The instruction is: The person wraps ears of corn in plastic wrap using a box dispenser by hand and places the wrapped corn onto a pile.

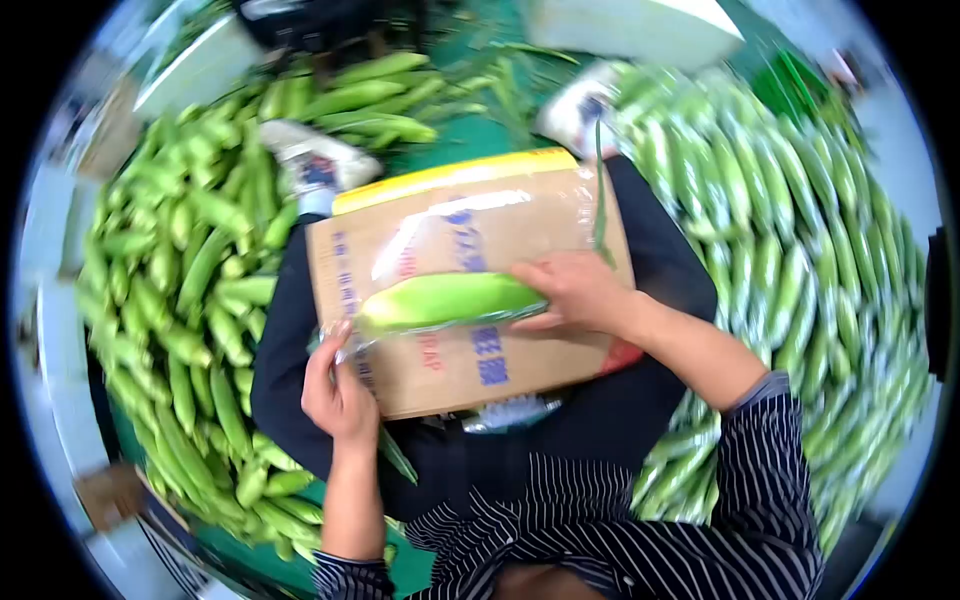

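A green ear of corn in its husk (450, 302) lies across a flat cardboard box (420, 375) resting on my lap. Around its right end, the fingers of my right hand (570, 293) are wrapped. My left hand (340, 393) is closed at the other end, pinching a clear plastic bag (350, 340). The film shows along the lower side of the ear; how far it covers the ear I cannot tell. Shiny clear film also covers part of the cardboard, and a yellow strip (455, 180) runs along its far edge.
A large heap of husked-on corn ears (190, 300) lies on my left. To my right, many ears wrapped in clear plastic (780, 260) are piled. White foam boxes (640, 30) stand ahead, and a green basket (790, 85) at the far right. Loose husk leaves litter the green floor.
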Available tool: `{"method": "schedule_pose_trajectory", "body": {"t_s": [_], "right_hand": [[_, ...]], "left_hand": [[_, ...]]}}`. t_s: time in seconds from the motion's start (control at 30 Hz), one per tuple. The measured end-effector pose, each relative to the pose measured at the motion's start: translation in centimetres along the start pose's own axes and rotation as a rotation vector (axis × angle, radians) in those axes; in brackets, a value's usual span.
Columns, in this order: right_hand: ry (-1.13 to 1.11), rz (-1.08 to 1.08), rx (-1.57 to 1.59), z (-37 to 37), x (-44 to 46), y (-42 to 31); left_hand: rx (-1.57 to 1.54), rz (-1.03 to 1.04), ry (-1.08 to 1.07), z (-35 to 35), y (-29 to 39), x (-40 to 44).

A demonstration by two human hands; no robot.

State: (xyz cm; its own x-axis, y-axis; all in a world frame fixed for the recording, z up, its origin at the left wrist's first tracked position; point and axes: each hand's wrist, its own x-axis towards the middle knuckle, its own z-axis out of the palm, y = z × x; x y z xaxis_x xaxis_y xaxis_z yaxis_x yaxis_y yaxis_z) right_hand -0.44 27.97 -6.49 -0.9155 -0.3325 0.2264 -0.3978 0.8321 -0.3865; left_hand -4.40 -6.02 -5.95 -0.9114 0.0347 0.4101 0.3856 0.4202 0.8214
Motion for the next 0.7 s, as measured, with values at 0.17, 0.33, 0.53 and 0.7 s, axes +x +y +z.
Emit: {"method": "schedule_pose_trajectory", "body": {"t_s": [0.17, 0.33, 0.53, 0.7], "right_hand": [[-0.421, 0.234, 0.015, -1.2, -0.4, -4.2], [0.07, 0.189, 0.156, -4.5, -3.1, 0.9], [-0.063, 0.096, -0.188, -5.4, -9.5, 3.1], [-0.142, 0.065, -0.252, -5.5, -11.3, 4.5]], "left_hand": [[0.646, 0.402, -0.278, 6.2, 4.2, -1.5], [0.729, 0.221, -0.569, 8.1, 5.8, 3.6], [0.647, 0.315, -0.436, 7.9, 3.9, 1.5], [0.664, 0.374, -0.404, 6.3, 2.5, -0.8]]}}
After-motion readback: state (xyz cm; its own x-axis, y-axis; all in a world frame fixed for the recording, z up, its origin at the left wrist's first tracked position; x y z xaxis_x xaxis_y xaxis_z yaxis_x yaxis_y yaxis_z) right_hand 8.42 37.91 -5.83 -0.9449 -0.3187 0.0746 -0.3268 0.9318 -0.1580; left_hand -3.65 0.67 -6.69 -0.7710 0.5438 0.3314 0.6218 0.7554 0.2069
